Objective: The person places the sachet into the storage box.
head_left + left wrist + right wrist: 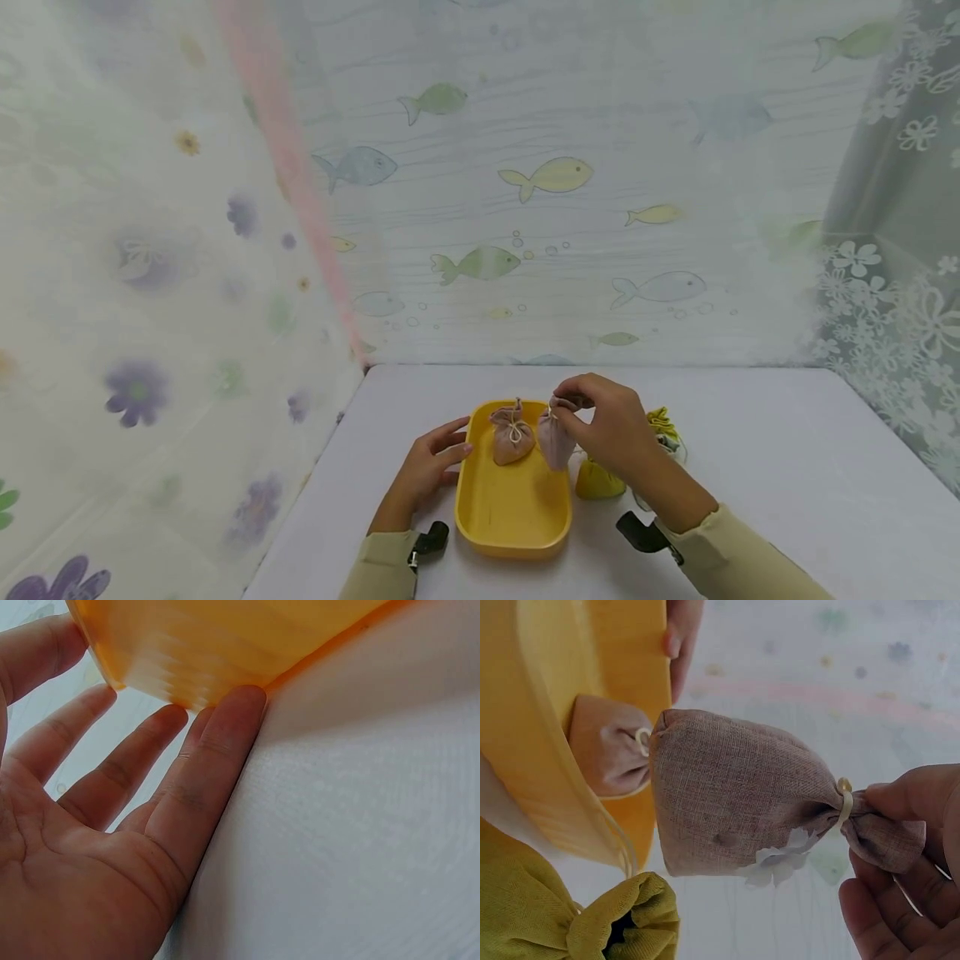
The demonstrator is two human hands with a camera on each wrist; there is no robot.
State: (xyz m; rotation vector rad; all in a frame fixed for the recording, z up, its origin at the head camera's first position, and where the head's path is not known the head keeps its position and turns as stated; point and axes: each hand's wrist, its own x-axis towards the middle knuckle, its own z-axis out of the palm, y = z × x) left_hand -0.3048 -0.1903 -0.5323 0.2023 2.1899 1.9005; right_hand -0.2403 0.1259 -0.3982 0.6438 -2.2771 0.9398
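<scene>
A yellow tray lies on the white table, and a pinkish drawstring pouch sits in its far end. My right hand pinches the tied neck of a second mauve pouch and holds it over the tray's right rim. The right wrist view shows this pouch hanging from my fingertips, with the first pouch behind it in the tray. My left hand lies flat with straight fingers against the tray's left wall.
Yellow-green pouches lie on the table right of the tray, under my right wrist, also seen as olive cloth. Sheer curtains with fish and flower prints enclose the white table on three sides.
</scene>
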